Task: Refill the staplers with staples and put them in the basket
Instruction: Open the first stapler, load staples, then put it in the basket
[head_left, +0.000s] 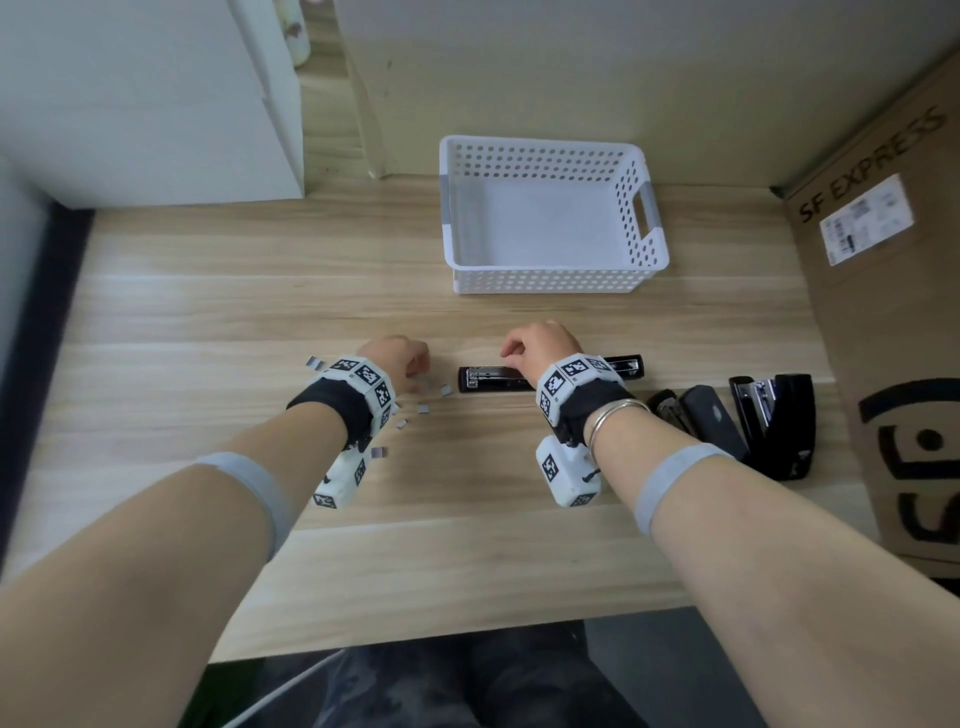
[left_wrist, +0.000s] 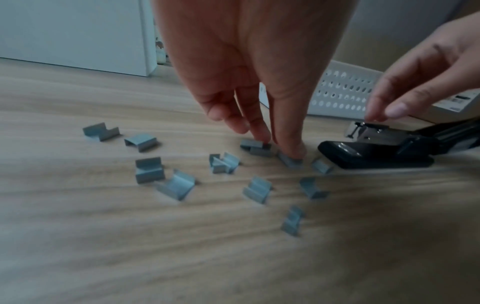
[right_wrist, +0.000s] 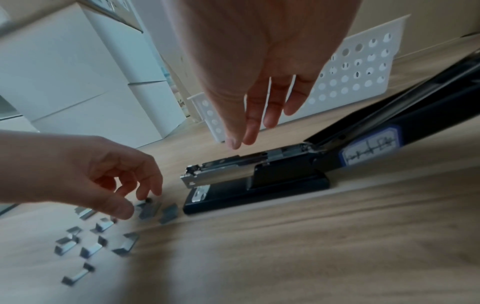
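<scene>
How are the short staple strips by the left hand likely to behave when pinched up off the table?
The staple strips are small, low and lie scattered at odd angles, so they probably slide on the smooth wooden table before the left hand gets a pinch. Already lying in short pieces, they seem apt to break further if squeezed. They look light, so a nudge should scatter them.

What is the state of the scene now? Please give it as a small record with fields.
open stapler: lies flat on the table, lid swung back, metal staple channel exposed
left hand: fingertips down on a staple strip among the scattered strips
right hand: above the open stapler, fingers relaxed, holding nothing
other staplers: black, at the right of the table
basket: white, perforated, no stapler inside
</scene>
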